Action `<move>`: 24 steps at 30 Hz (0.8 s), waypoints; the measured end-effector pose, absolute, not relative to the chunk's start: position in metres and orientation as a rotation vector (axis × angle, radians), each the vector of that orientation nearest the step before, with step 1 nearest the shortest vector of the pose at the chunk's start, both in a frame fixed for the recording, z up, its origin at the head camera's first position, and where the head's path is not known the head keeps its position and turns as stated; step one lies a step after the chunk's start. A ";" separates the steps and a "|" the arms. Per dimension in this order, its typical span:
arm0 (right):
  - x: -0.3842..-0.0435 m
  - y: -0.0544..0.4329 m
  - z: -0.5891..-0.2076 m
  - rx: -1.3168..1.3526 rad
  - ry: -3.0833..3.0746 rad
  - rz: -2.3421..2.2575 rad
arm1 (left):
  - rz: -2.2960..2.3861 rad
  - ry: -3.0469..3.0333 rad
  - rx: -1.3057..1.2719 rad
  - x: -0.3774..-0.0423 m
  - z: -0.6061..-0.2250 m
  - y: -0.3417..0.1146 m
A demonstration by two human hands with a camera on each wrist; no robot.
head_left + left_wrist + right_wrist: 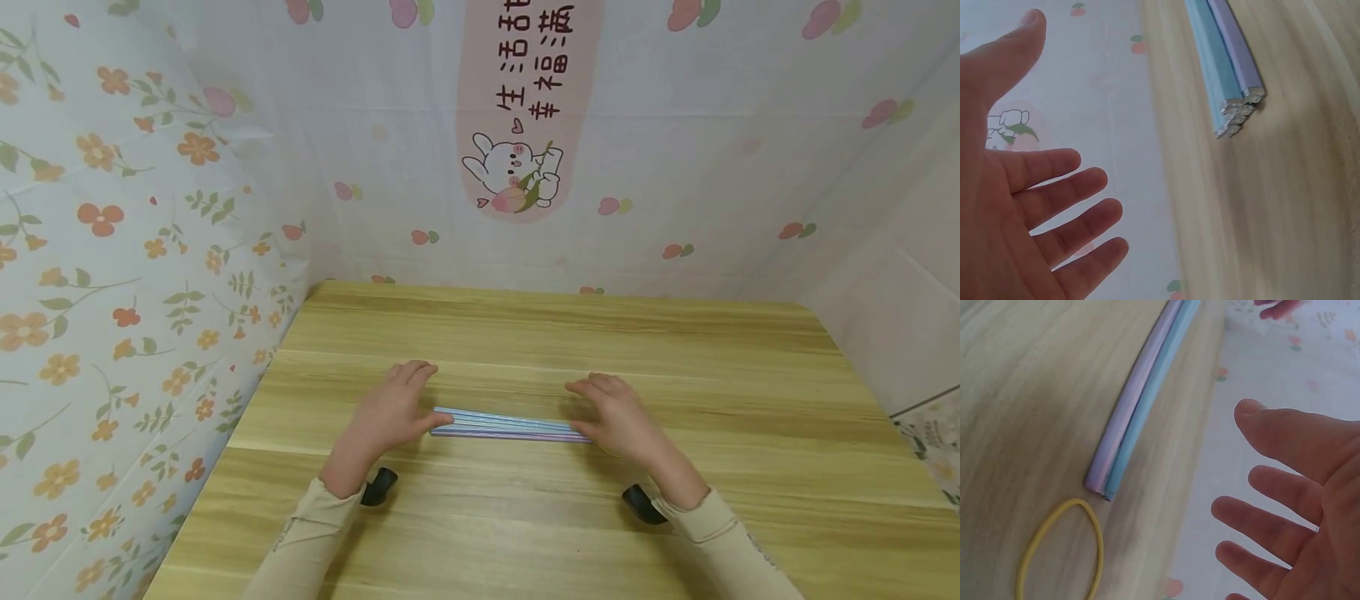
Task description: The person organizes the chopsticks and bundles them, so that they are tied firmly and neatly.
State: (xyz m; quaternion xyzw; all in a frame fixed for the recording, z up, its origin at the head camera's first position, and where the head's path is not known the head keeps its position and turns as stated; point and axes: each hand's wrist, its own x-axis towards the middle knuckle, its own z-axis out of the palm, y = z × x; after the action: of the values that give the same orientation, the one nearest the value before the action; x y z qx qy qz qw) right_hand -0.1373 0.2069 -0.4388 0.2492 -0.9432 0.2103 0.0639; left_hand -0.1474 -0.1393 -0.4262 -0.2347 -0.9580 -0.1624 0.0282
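A bundle of long, thin blue and purple sticks (510,425) lies crosswise on the table between both hands. Silvery, crinkled ends show on the sticks (1225,81) in the left wrist view. My left hand (390,408) is beside their left end, fingers spread and relaxed, holding nothing. At the opposite end hovers my right hand (618,421), its fingers loosely extended and apart from the sticks (1141,394) in the right wrist view. Just past that end lies a yellow rubber band (1075,502); in the head view the right hand mostly hides it.
The wood-grain table (510,533) reaches back to a white printed cloth (375,150). A floral cloth (150,333) hangs along the left side. Dark wrist-worn pieces (380,487) sit below each wrist.
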 end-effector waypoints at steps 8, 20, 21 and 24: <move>-0.138 0.202 -0.448 0.799 -2.849 0.602 | -0.431 -2.963 -0.771 -0.153 -0.435 -0.133; -0.134 0.188 -0.459 0.856 -2.889 0.632 | -0.510 -3.030 -0.797 -0.153 -0.448 -0.116; -0.134 0.187 -0.460 0.858 -2.894 0.635 | -0.507 -3.026 -0.799 -0.153 -0.449 -0.115; -0.134 0.185 -0.464 0.860 -2.898 0.630 | -0.480 -3.004 -0.830 -0.153 -0.454 -0.112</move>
State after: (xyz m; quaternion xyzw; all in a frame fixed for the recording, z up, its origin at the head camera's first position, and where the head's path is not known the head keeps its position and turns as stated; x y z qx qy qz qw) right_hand -0.1338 0.1846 -0.4635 0.2783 -0.9382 0.2041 0.0267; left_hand -0.1527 -0.1122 -0.4543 -0.2632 -0.9526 -0.1523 -0.0057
